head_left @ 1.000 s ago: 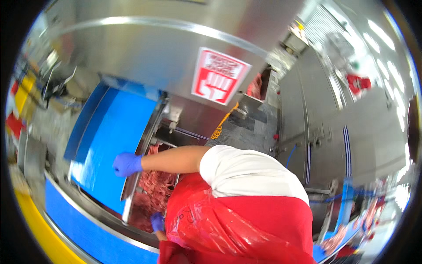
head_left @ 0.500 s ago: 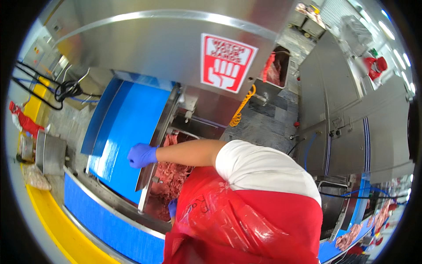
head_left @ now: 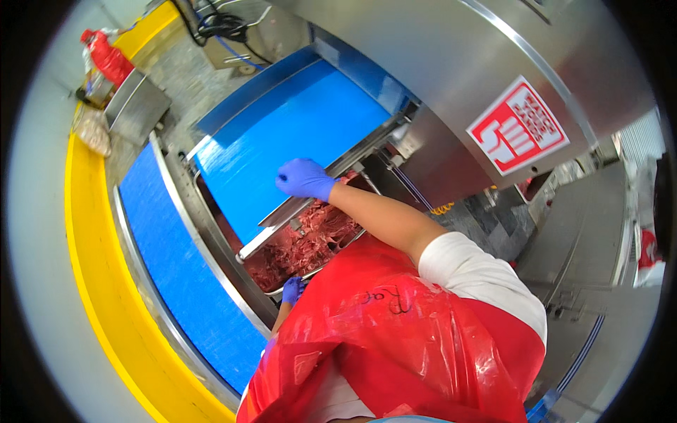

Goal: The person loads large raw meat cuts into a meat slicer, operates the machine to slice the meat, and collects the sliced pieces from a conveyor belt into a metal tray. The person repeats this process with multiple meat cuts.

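Observation:
My right hand (head_left: 305, 178), in a purple glove, is closed in a fist at the near edge of a blue conveyor belt (head_left: 282, 134). Nothing shows in its fingers. Its wrist crosses the metal side rail (head_left: 285, 211) of the belt. Below the rail stands a metal bin holding shredded red meat (head_left: 310, 243). At the bin's near rim is my left hand (head_left: 293, 290), also purple-gloved, with its fingers curled at the rim. Part of that hand is hidden by my red apron (head_left: 395, 317).
A second blue conveyor (head_left: 183, 254) runs along the left, beside a yellow barrier (head_left: 95, 296). A steel machine housing (head_left: 437, 63) with a red-and-white hand-warning sign (head_left: 518, 127) stands ahead. Black cables (head_left: 222, 27) hang at the far left. A person in red (head_left: 107, 56) stands beyond a metal cart (head_left: 137, 106).
My view has turned, so the belt and machine sit further right and tilted. The right fist stays over the belt near its rail. More of my left hand shows at the bin rim.

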The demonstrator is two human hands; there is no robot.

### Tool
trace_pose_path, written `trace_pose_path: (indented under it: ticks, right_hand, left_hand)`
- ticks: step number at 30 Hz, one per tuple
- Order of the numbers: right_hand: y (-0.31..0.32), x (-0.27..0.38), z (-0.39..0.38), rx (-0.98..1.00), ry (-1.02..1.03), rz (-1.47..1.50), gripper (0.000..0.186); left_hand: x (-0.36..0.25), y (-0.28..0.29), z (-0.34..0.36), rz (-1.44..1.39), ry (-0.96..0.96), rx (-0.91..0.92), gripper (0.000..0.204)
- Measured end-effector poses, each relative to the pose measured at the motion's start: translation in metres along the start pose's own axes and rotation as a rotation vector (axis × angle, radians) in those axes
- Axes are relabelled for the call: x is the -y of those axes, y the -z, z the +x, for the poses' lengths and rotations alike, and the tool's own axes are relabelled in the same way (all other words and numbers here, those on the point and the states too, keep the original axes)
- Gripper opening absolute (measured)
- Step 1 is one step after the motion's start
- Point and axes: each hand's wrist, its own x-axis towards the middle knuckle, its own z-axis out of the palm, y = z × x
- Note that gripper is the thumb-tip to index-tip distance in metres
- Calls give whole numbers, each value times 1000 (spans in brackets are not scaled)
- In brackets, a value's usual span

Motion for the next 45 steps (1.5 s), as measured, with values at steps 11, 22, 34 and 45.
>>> trace_pose_path:
  ticks: [11,22,34,45]
  right_hand:
    - [4,4,1,20,-40,15,30]
    - [-4,6,6,-11,21,5,28]
    - [-6,0,6,-10,0,-2,32]
    - [2,-9,8,-50,3,185,27]
  left_hand:
    - [-5,-15,-8,-290,157,-84,21]
    - [4,-25,0,400,-43,-236,32]
    - [1,-29,-3,-70,86,-276,20]
    - [7,-22,2,9,83,-231,22]
